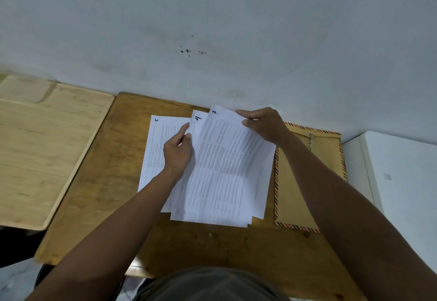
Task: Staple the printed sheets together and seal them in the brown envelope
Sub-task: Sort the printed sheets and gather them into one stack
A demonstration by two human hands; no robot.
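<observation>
Collating comes first: your left hand and right hand pinch fanned printed sheets; square them, brown envelope at three o'clock.

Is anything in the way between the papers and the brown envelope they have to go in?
Nothing stands between them. The printed sheets, held by the left hand and right hand, lie right beside the brown envelope on the wooden table. The right forearm crosses over the envelope. No stapler shows.
</observation>
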